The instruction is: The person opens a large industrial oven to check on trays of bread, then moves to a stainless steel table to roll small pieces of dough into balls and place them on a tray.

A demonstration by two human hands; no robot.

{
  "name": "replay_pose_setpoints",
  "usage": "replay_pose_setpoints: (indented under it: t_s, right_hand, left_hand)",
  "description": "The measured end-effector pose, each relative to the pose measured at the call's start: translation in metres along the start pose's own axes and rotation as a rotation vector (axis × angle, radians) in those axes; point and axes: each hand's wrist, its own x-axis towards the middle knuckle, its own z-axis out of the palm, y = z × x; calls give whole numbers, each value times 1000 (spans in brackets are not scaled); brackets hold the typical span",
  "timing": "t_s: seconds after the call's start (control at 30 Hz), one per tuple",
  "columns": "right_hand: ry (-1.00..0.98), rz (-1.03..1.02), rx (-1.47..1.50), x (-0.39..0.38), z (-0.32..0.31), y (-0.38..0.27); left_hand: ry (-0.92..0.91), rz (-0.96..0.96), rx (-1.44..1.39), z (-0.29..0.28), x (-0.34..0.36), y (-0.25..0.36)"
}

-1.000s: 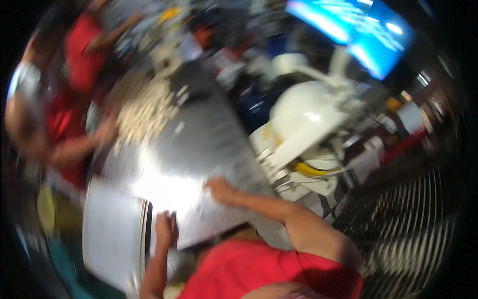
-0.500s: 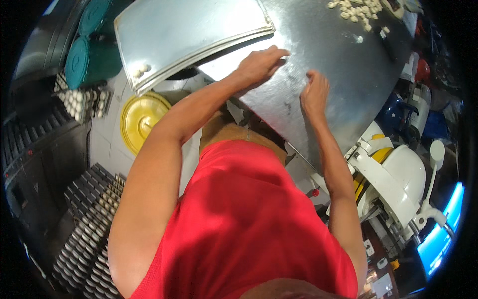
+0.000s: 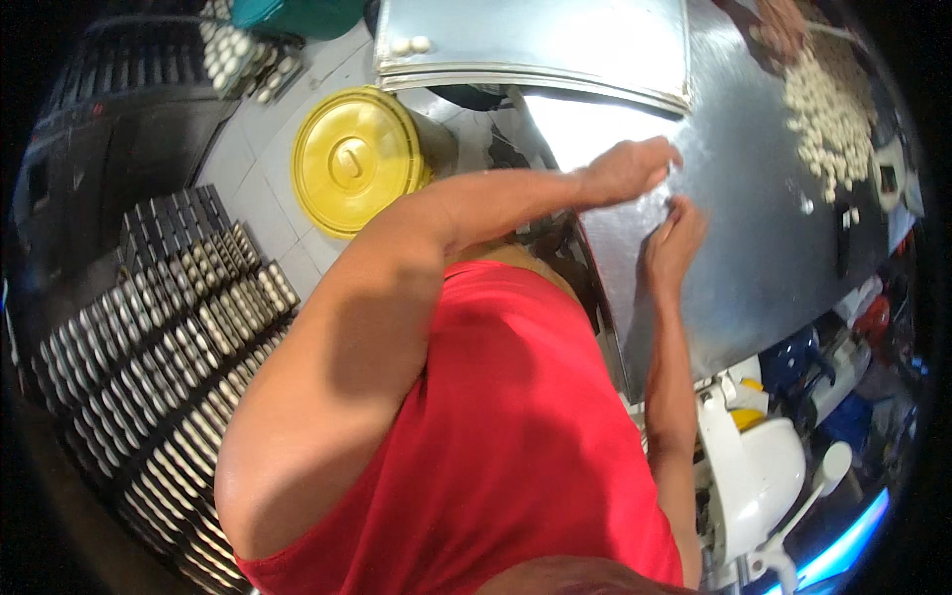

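Over the metal tabletop (image 3: 754, 278), my left hand (image 3: 630, 171) is curled, its fingers bent toward my right hand. My right hand (image 3: 677, 238) sits just nearer to me, thumb and fingers drawn together. A small gap separates the two hands. Whatever is in either hand, if anything, is hidden or too small to name. Beyond my left hand lies a stack of metal trays (image 3: 535, 45). White dough balls (image 3: 410, 46) rest at the left end of the top tray. A heap of small dough pieces (image 3: 828, 119) covers the table's far right.
Another person's hand (image 3: 783, 28) reaches in beside the dough heap. A yellow lidded bucket (image 3: 342, 164) stands on the floor at left, near a green bin (image 3: 307, 15). Stacked trays of white rounds (image 3: 149, 347) fill the lower left. A white machine (image 3: 759, 471) stands at right.
My view has swung rightward, bringing more of the dough heap and another person's hand into sight. My two hands have come closer together over the tabletop.
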Motion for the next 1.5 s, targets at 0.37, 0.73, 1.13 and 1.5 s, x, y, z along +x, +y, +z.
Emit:
replay_pose_setpoints:
  t_s: [0.37,0.73,1.13,1.5]
  right_hand:
    - [-4,-58,-27,12,1,14]
    - [-85,-41,-41,10,-10,36]
    - [-512,-94,150,66,-17,-89]
    - [-556,-394,156,180,152,-220]
  left_hand:
    - [109,95,64,-1,4,-5]
    - [168,-64,61,7,2,16]
    - [219,-42,493,-193,-56,-2]
    - [10,-116,909,-308,-38,-61]
